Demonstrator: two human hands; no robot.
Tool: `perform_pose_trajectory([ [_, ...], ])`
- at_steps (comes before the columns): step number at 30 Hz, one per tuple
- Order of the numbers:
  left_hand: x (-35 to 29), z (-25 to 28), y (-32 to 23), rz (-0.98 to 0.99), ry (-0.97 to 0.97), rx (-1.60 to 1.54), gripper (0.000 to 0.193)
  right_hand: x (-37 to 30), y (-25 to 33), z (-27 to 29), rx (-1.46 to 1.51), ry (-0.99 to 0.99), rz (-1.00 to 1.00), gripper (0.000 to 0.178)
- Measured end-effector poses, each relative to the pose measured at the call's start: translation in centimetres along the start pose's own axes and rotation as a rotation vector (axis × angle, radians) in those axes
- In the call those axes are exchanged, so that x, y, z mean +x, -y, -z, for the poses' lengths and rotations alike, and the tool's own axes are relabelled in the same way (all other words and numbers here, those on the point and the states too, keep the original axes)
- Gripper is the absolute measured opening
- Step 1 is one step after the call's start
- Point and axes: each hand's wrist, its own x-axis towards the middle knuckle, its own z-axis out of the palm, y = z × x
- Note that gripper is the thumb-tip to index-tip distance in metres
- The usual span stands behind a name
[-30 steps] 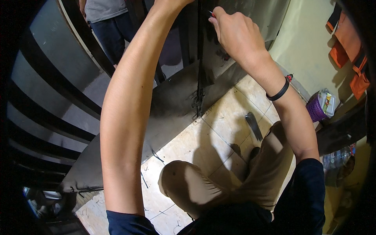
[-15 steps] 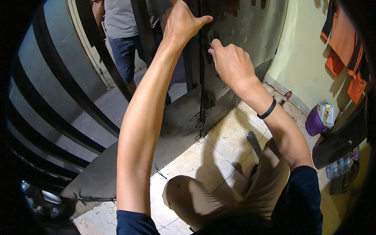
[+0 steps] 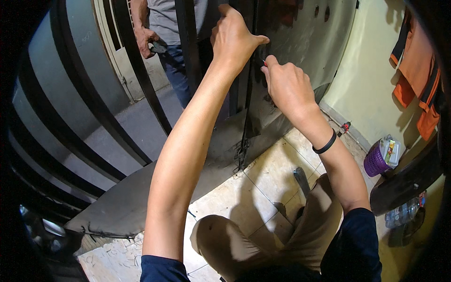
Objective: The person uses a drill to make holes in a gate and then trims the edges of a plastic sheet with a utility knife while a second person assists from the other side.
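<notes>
My left hand point(image 3: 233, 41) is raised to the dark metal gate point(image 3: 213, 148). Its thumb stretches right across the upright seam, and its other fingers lie partly hidden against the frame. To the right and a little lower, my right hand point(image 3: 290, 87) is closed on a slim tool with a red part point(image 3: 265, 63) showing beside the thumb. Most of that tool is hidden in the fist, so its kind is unclear. It points toward the seam beside the scuffed metal panel point(image 3: 305, 40). A black band circles my right wrist.
Beyond the bars stands a person point(image 3: 164, 28) with one hand holding a dark thing. A purple basket point(image 3: 377, 159), a red-and-black tool point(image 3: 345, 127) and plastic bottles point(image 3: 404, 211) are at right. Orange and black clothes point(image 3: 411, 61) hang on the wall. Tiles point(image 3: 263, 192) lie below me.
The view has shifted slightly, and both hands appear a little lower and farther right. Beyond the bars, the person's hand and the thing it holds have come into sight.
</notes>
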Motion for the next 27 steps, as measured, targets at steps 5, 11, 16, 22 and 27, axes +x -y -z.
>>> perform_pose_trajectory([
  [5, -0.9, -0.5, 0.0, 0.047, -0.037, 0.033, 0.091, 0.0, 0.0, 0.2, 0.002, 0.008, -0.003, 0.025],
  [11, -1.0, -0.9, 0.6, 0.055, -0.02, 0.008, 0.093, 0.1, 0.0, 0.2, 0.001, -0.007, 0.018, 0.025],
  [16, -0.4, -1.2, 1.3, 0.128, 0.087, -0.045, 0.089, 0.3, 0.0, -0.3, -0.021, -0.01, 0.0, 0.027],
  [22, -0.4, -1.7, 2.0, 0.058, 0.02, -0.058, 0.082, 0.2, -0.3, -0.3, -0.005, -0.063, 0.03, 0.031],
  [27, -0.6, -0.6, 0.8, 0.161, 0.155, -0.148, 0.076, 0.2, -0.7, 0.0, -0.024, -0.063, 0.023, 0.03],
])
